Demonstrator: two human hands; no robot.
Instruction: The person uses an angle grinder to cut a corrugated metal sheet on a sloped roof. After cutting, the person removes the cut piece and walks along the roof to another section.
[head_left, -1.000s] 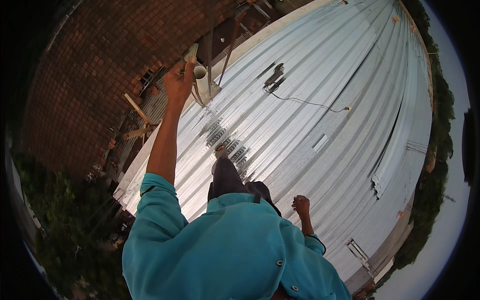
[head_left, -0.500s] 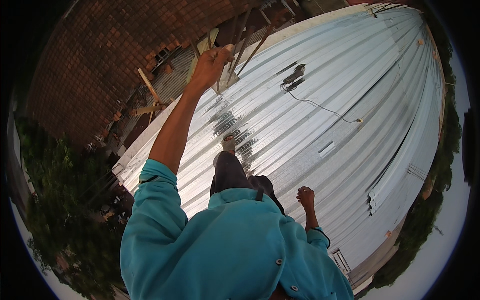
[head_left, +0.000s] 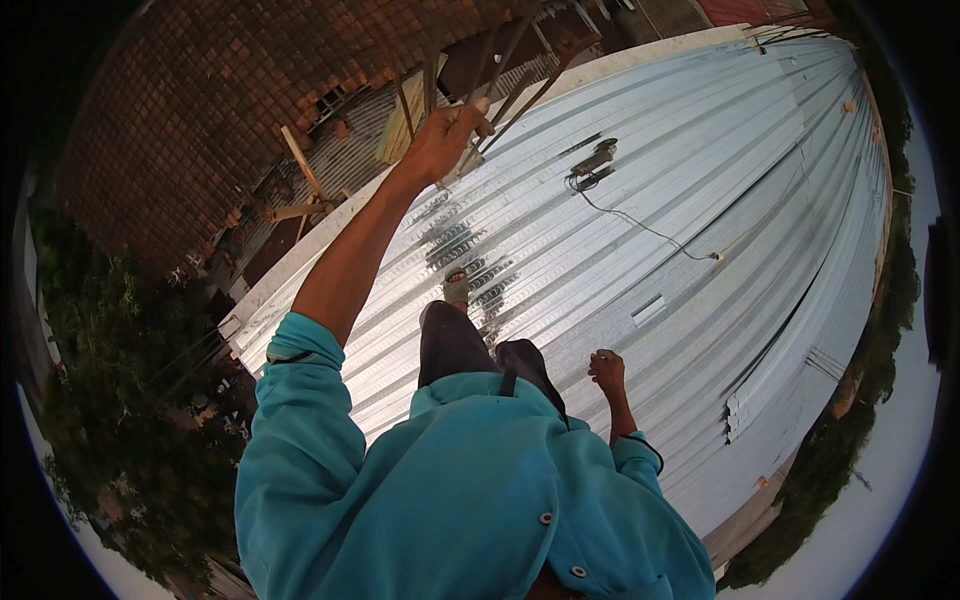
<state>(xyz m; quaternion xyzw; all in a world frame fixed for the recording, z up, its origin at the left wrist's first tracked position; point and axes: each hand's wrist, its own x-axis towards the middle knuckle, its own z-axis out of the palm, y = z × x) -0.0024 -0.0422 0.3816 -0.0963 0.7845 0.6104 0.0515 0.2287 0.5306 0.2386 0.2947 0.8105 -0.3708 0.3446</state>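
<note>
Now the left hand is raised farther across the corrugated metal roof, fingers loosely curled, holding nothing discernible. Right hand remains a closed fist beside the dark trouser leg; its contents cannot be told.

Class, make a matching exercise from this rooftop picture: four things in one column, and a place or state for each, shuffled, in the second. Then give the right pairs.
Things:
1. left hand
2. right hand
3. power tool
4. brick wall

Places or states:
A. lying on the metal roof, its cord trailing off
B. raised high, by the rusty bars
C. standing left of the roof
D. low by the person's side, fingers curled, holding nothing that shows

Pairs: 1-B, 2-D, 3-A, 4-C
</note>
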